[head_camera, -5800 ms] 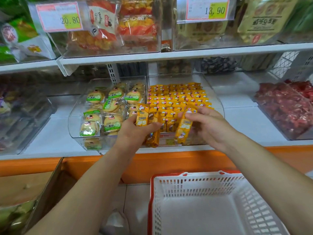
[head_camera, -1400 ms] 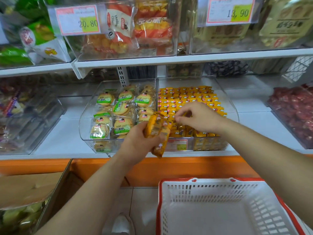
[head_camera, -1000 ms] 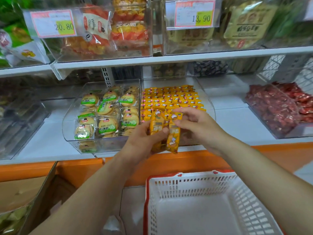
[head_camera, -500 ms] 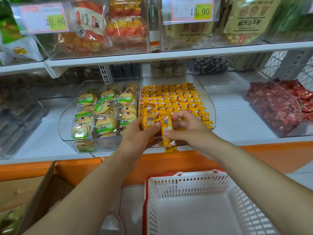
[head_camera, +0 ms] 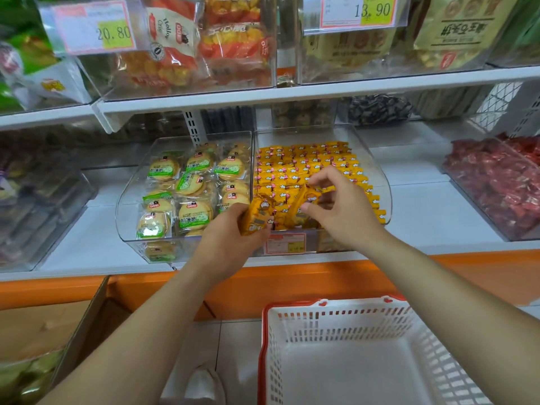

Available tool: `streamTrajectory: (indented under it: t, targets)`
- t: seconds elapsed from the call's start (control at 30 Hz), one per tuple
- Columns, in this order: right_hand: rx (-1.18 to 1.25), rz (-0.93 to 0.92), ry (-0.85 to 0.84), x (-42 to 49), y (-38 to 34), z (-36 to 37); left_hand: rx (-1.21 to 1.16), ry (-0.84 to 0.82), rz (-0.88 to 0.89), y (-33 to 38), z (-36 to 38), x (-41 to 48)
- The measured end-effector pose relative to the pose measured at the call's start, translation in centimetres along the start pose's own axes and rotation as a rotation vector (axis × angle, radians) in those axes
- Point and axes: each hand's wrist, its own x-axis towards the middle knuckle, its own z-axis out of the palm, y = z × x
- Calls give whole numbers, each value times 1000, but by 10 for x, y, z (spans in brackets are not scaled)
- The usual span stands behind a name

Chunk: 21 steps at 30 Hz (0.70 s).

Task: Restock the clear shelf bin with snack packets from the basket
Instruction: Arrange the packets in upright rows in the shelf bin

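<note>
Head view: the left hand [head_camera: 230, 241] has its grip curled round a bunch of orange snack packets [head_camera: 257, 219] at the front of the clear shelf bin [head_camera: 380, 171], while the right hand [head_camera: 342, 211] pinches one packet [head_camera: 309, 197] over it. If the left grip loosens, the bunch could spill toward the basket [head_camera: 336, 305].

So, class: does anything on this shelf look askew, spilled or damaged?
Nothing looks spilled or torn. The yellow packets sit in neat rows at the back of the clear bin, but the front ones, gripped by the left hand and right hand, lie tilted.
</note>
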Motion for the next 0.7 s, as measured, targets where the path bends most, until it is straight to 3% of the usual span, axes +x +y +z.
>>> streamTrajectory:
  t: [0.17,0.3,0.5,0.7]
  targets:
    - [-183,-43,-57,2,1,-2,-54,-23,-20,6,4,1]
    - [-175,17,-50,-9,9,16,-78,-22,-27,9,7,-1]
    - [-477,-118,-34,-5,7,20,-151,-9,-95,13,8,-2]
    - [-371,-27,-226,3,13,2,-283,-46,-156,15,10,0]
